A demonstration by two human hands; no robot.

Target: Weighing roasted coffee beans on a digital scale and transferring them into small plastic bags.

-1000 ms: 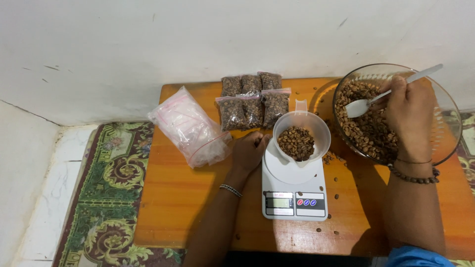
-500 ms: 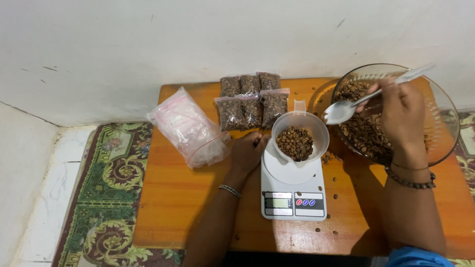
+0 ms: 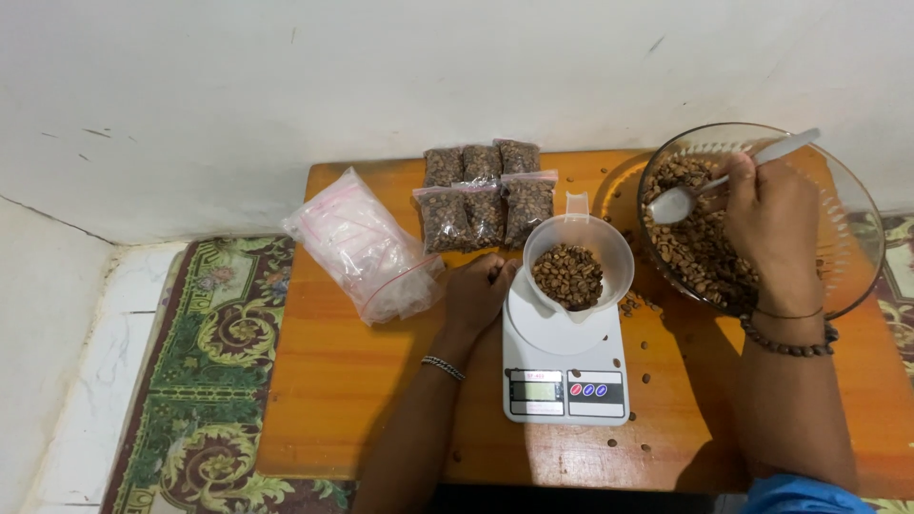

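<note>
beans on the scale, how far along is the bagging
Done: six filled bags lie by the wall. In hand: the cup on the scale is partly filled; the left hand steadies it, the right hand holds a spoon over the glass bowl. Left: many beans remain in the bowl, and a pack of empty bags waits.

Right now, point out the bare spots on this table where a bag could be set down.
The widest bare wood lies near the front left, between the pack of empty bags, the left hand and the scale. A narrower strip runs right of the scale, dotted with loose beans. The back is crowded: filled bags, cup, glass bowl under the right hand.
</note>
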